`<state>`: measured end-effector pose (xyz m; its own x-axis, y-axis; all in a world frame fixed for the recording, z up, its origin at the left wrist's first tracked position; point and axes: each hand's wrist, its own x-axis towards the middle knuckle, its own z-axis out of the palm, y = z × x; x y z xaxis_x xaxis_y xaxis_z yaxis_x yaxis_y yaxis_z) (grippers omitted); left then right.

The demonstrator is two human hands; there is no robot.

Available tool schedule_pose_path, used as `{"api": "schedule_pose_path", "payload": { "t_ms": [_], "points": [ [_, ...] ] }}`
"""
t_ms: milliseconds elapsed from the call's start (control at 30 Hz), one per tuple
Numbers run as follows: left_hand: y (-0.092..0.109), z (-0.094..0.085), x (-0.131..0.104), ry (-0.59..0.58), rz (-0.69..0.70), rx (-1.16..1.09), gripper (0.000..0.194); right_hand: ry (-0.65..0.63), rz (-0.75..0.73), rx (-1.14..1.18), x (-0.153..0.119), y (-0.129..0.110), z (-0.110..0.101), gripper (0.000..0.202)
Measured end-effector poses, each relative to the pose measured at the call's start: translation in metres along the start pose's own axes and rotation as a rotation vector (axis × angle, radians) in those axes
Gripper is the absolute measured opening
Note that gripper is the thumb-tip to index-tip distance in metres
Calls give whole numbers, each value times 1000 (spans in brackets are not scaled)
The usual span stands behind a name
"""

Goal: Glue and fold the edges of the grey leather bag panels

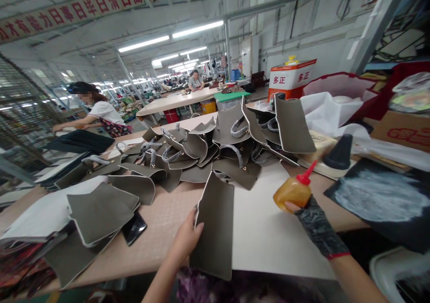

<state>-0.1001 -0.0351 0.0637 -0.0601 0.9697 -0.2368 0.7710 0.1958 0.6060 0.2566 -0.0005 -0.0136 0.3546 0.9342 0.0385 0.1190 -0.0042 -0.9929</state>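
Note:
My left hand (190, 233) grips the left edge of a grey-brown leather panel (217, 231) with a pale edge, thumb on its face. The panel stands tilted near the table's front edge. At the right, my right hand (300, 209), in a dark fingerless glove with a red cuff, is closed around a glue bottle (292, 193). Amber liquid shows inside it, and its red nozzle (307, 173) points up and to the right. A pale board (268, 231) lies under the bottle and beside the panel. Behind them spreads a pile of similar panels (196, 175), several with wrapped handles.
A black phone (134, 227) and more panels (101, 209) lie at the left. To the right are a dark cone-shaped object (339, 153), a black sheet with white smears (383, 191) and a red-and-white can (291, 79). A co-worker (97, 110) works at the far left.

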Motion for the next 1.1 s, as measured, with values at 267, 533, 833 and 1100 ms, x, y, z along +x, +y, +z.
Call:
{"api": "schedule_pose_path", "payload": {
  "t_ms": [267, 533, 833, 1100],
  "points": [
    [1, 15, -17, 48, 71, 114, 51, 220, -147, -594, -34, -6, -12, 56],
    [-9, 16, -36, 177, 104, -29, 47, -271, -8, -59, -76, -25, 119, 45],
    [-48, 5, -66, 322, 43, 62, 49, -369, -178, -33, -76, -75, 172, 40],
    [-38, 9, -89, 404, 89, 149, 49, -279, -320, -232, -68, -108, 182, 34]
  ]
}}
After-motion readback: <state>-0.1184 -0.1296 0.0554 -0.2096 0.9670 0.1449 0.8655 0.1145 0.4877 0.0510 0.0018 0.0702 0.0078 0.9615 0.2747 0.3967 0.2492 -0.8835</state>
